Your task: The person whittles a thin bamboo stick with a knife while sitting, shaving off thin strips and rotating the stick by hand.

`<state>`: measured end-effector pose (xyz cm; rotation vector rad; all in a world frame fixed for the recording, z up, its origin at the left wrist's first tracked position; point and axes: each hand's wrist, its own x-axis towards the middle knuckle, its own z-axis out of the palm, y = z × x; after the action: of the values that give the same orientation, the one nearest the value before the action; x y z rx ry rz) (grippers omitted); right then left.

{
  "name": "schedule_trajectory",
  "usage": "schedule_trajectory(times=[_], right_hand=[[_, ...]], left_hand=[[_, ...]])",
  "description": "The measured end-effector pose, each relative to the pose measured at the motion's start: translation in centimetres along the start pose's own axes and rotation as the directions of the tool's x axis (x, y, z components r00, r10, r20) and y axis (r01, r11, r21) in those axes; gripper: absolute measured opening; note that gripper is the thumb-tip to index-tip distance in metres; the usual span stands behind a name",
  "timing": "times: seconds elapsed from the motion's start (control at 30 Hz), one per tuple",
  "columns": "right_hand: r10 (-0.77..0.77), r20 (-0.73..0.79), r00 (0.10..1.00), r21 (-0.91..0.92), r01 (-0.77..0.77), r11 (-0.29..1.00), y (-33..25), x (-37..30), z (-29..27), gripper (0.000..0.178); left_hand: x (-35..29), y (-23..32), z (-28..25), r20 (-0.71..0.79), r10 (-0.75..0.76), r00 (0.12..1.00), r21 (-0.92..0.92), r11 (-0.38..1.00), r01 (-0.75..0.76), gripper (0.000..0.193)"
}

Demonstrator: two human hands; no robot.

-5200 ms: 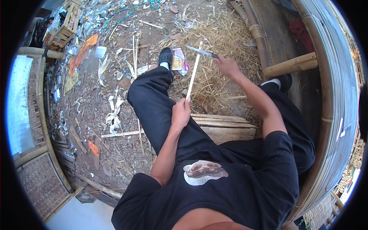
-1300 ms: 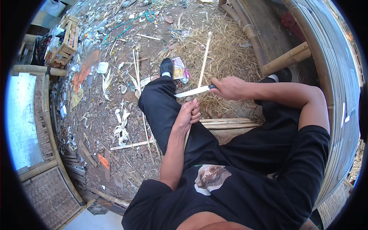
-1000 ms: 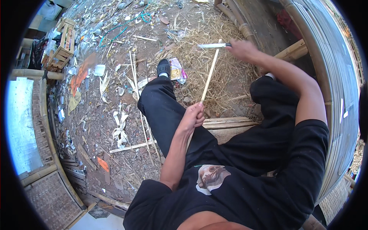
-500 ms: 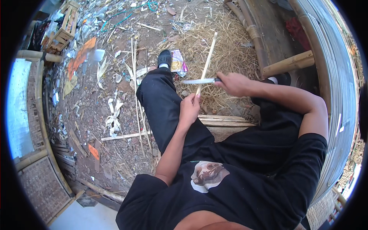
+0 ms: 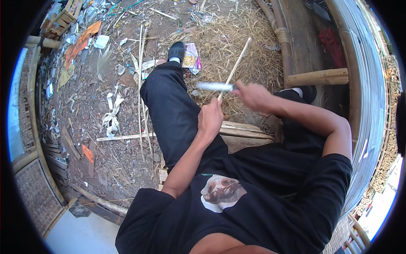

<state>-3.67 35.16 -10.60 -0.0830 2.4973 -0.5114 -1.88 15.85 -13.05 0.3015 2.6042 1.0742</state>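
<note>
My left hand [image 5: 210, 116] is closed around the lower end of a thin pale bamboo strip [image 5: 239, 61], which slants up and away to the right over the straw. In my right hand [image 5: 253, 96] is the dark handle of a knife [image 5: 213, 86]. Its blade, smeared by motion, points left and crosses the strip just above my left fingers. Whether the edge touches the strip I cannot tell. Between my legs, beneath the left hand, is a wooden plank [image 5: 245, 131].
Curly shavings [image 5: 237, 36] cover the ground ahead. Long bamboo strips [image 5: 141, 93] lie left of my leg, near a wooden crate [image 5: 63, 17] and scattered litter. A bamboo frame [image 5: 319, 78] stands to the right, beside corrugated sheeting [image 5: 370, 101]. A colourful wrapper [image 5: 191, 55] lies by my left shoe.
The strip has tilted further to the right, and the knife has shifted slightly relative to it, its blade now blurred. The whole view has shifted a little. Both hands keep their holds.
</note>
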Motion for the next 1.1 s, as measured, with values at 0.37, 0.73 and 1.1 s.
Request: schedule_trajectory(times=[0.37,0.73,1.1], right_hand=[[0.042,-0.267,0.963,-0.204,-0.099,0.974,9.1,4.1,-4.3,0.038],[0.174,-0.254,0.951,-0.038,-0.19,0.981,7.5,5.5,-4.8,0.039],[0.216,-0.415,0.884,-0.118,-0.288,0.95,12.3,7.0,-5.8,0.038]], left_hand=[[-0.4,-0.6,0.1,0.04,0.016,0.999,-0.015,1.0,-0.015,0.024],[-0.4,-1.3,-0.2,0.023,0.001,1.0,-0.027,1.0,0.0,0.025],[-0.2,-1.1,-0.4,0.024,0.018,1.0,0.006,1.0,-0.018,0.024]])
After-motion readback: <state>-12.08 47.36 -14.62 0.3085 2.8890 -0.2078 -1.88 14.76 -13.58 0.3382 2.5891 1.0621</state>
